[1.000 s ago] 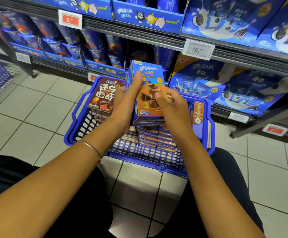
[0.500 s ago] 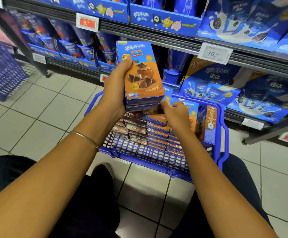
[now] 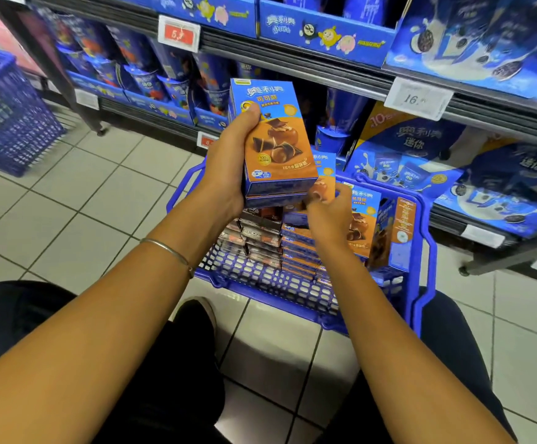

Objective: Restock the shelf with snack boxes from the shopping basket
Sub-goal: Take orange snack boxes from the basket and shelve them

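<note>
Currently I am gripping a small stack of snack boxes [image 3: 276, 145] in my left hand [image 3: 228, 165], above the basket [image 3: 421, 251]. My right hand [image 3: 328, 213] is closing around another box inside. Advice: square the stack before reaching for the shelf [image 3: 325, 68].
</note>
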A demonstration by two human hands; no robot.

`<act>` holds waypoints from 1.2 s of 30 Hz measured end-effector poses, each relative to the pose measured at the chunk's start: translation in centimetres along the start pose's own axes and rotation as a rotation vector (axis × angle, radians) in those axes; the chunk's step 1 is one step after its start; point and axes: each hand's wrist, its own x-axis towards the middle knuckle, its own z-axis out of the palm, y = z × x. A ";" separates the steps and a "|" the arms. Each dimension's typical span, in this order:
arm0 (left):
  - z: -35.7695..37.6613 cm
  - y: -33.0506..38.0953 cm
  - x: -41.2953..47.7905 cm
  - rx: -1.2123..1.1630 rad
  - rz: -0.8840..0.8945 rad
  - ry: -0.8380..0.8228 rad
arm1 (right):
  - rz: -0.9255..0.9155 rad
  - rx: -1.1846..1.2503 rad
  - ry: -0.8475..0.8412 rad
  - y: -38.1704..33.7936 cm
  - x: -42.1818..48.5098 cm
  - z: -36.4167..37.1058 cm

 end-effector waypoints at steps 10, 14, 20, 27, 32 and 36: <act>-0.6 -0.5 0.1 0.200 0.013 0.063 | 0.036 0.578 0.008 -5.6 -1.4 -6.7; -0.4 -1.2 -0.1 0.254 0.004 0.030 | -0.002 0.574 -0.142 -8.0 -3.4 -7.0; 0.0 -2.2 -0.7 0.258 -0.012 -0.067 | -0.129 0.249 -0.232 -8.3 -5.9 -5.2; 0.7 -3.2 -1.3 0.272 -0.025 -0.050 | -0.158 0.185 -0.287 -8.4 -6.7 -4.6; 0.4 -3.3 -1.4 0.090 -0.057 -0.090 | -0.187 0.157 -0.357 -9.6 -6.8 -5.2; -0.1 -3.5 -1.2 0.011 -0.100 -0.109 | -0.176 0.214 -0.393 -10.2 -6.7 -6.0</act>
